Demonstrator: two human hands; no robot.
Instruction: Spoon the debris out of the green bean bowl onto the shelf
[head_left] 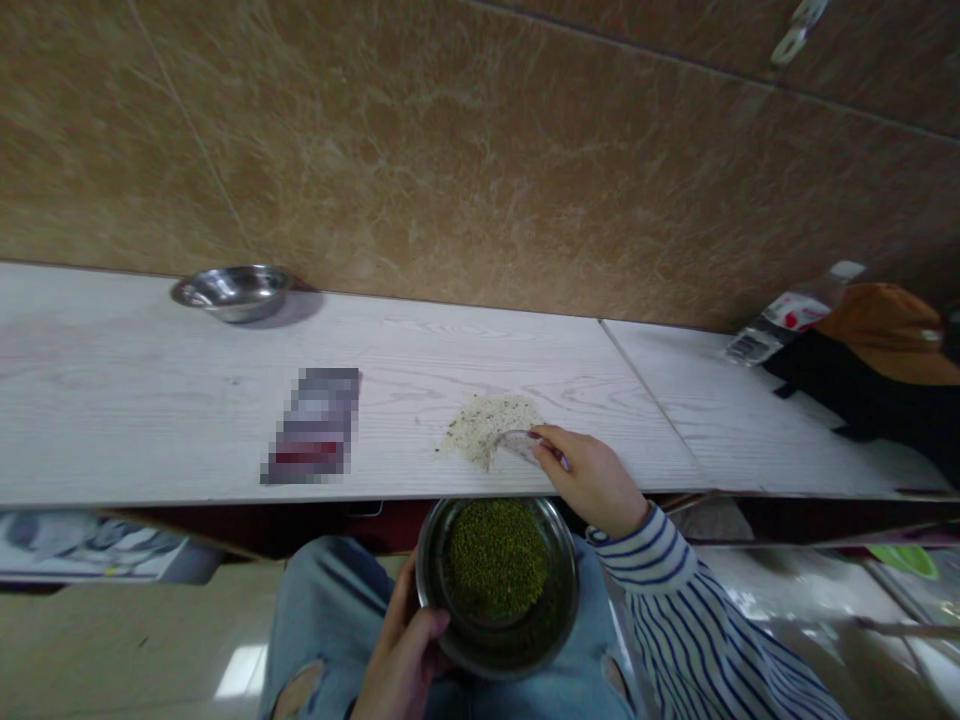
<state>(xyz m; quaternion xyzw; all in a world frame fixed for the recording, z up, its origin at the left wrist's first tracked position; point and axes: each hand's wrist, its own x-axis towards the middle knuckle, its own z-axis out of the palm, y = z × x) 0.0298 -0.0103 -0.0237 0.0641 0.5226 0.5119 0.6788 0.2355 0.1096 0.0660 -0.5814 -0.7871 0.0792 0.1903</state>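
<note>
My right hand [592, 472] pinches a pale, shiny spoon [516, 443] whose bowl touches the near right side of a rice pile [487, 420]. Small dark and greenish specks are mixed through the pile, which lies on the white table [397, 400] close to its front edge. Below that edge, my left hand [411, 640] grips the rim of a steel bowl [553, 640] above my lap, thumb over the rim. Mung beans [499, 560], small and green, cover the bottom of this bowl. The fingers under the bowl are hidden.
Against the wall stands a second steel bowl [236, 293]. A blurred flat rectangle [311, 425] lies left of the rice. Farther right are a plastic bottle [799, 312] and a brown and black cap or bag [877, 350]. An open drawer [97, 545] shows at lower left.
</note>
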